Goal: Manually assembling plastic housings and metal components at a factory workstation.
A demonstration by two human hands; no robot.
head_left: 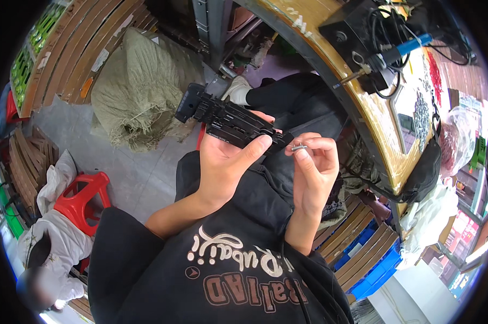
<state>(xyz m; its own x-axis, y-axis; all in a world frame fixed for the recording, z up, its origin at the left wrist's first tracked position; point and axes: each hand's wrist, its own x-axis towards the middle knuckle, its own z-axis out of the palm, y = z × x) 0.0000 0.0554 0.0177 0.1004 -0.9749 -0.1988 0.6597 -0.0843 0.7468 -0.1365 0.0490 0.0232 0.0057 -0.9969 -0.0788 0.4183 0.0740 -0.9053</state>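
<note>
My left hand [222, 167] is closed around a long black plastic assembly [234, 123], its thumb lying along the top. The piece is ribbed and slotted, with a wider rounded block at its far left end. It is held tilted above my lap, its narrow end towards my right hand [315, 173]. Thumb and fingers of that hand pinch a small silvery metal pin-like piece [299, 147] close beside the narrow end. Whether the metal piece touches the black assembly, I cannot tell.
A workbench [357, 100] curves along the right, with a blue-handled tool [414, 44] and black cables on it. Ahead left slumps a woven sack [133, 86]. A red stool [84, 197] and a person in white [55, 243] are at left. Blue crates [376, 275] stand at lower right.
</note>
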